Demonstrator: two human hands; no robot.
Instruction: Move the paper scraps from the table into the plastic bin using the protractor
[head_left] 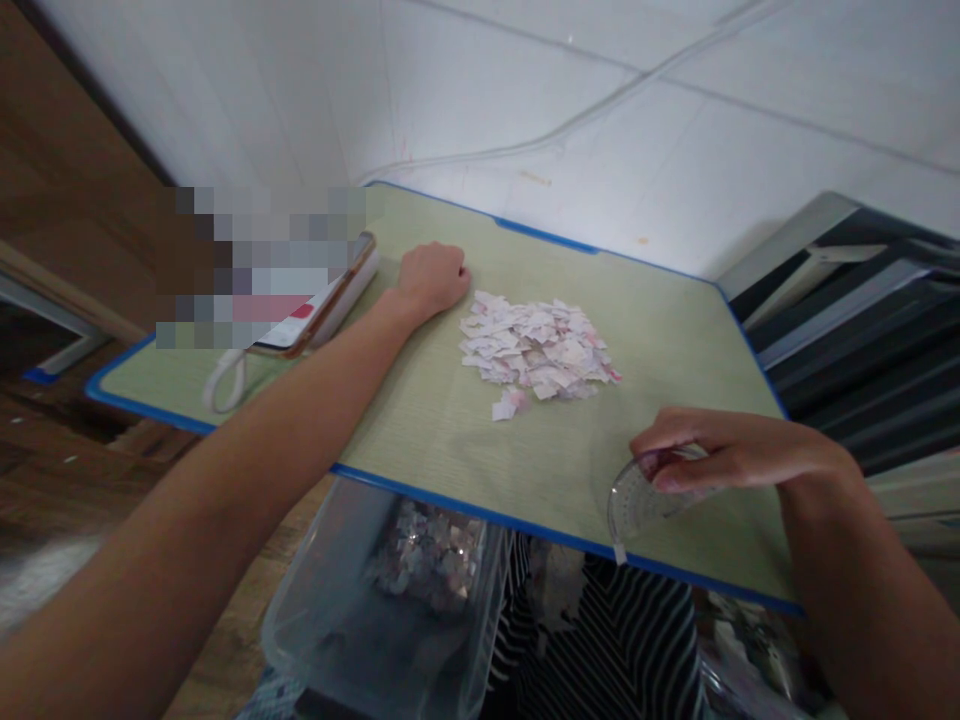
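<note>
A heap of torn paper scraps (536, 345) lies in the middle of a small pale green table (450, 430) with blue edging. Just left of the heap, my left hand (433, 278) rests on the tabletop with its fingers curled closed; whatever may be inside them is hidden. Toward the front right, my right hand (720, 450) grips a clear plastic protractor (636, 500) between thumb and fingers. The protractor is tilted, its curved edge facing left. A small white scrap (620, 552) shows at its lower end, by the table's front edge.
A phone (311, 305), partly blurred out, leans at the table's left, with a white strap loop (225, 382) beside it. Below the front edge sits a clear plastic bin (375, 610) holding more scraps (431, 555). Dark folded frames (862, 300) stand at right; a white wall (465, 90) rises behind.
</note>
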